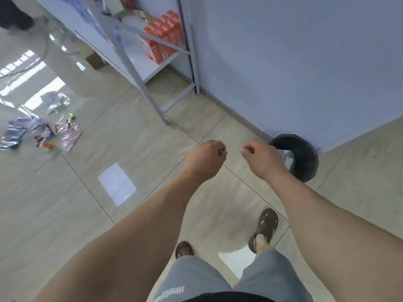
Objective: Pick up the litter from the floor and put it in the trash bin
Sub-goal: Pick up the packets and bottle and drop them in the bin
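Note:
Several pieces of litter lie on the tiled floor at the left: a crumpled clear plastic bag (57, 101), a blue and silver wrapper (16, 132), and a clear bag with red and orange scraps (65, 136). The trash bin (305, 158), round with a black liner, stands by the wall corner at the right, with something pale inside. My left hand (206, 159) and my right hand (260, 159) hang over the floor at the centre, fingers curled with nothing seen in them. The right hand partly covers the bin's left rim.
A grey metal shelf rack (139, 68) with red boxes (162, 40) stands against the blue-white wall (283, 62). A brown cardboard box (96, 59) sits under it. Another person's dark trouser leg (13, 14) shows at the top left. My sandalled feet (265, 227) are below.

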